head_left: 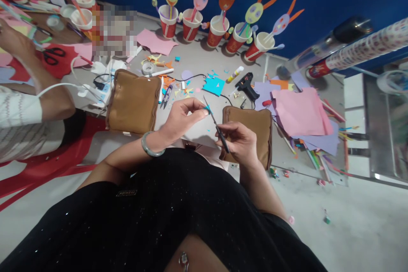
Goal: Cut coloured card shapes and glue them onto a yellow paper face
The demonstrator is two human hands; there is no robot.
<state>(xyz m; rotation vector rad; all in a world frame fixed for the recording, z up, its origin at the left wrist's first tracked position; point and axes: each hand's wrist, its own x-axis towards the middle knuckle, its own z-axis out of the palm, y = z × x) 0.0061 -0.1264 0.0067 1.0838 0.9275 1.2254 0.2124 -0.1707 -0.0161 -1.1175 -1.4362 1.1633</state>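
**Trimming a Small Paper Piece with Scissors**

The desk (197, 61) carries loose sheets of pink paper (301, 110), two brown cushions, one at left (134, 101) and one at right (255, 129), and a row of paper cups with rabbit figures (216, 29). A co-worker's arm (41, 89) rests at the far left.

Above the lap, the right hand (240, 144) is closed around the scissors (218, 127), blades angled up toward the left hand (183, 117). The left hand pinches a tiny blue paper scrap (208, 109) between thumb and forefinger, at the blade tips.

Step in hand, as judged: fine cutting of the scrap. The next cut calls for a steady pinch and short blade closure, fingertips kept clear.
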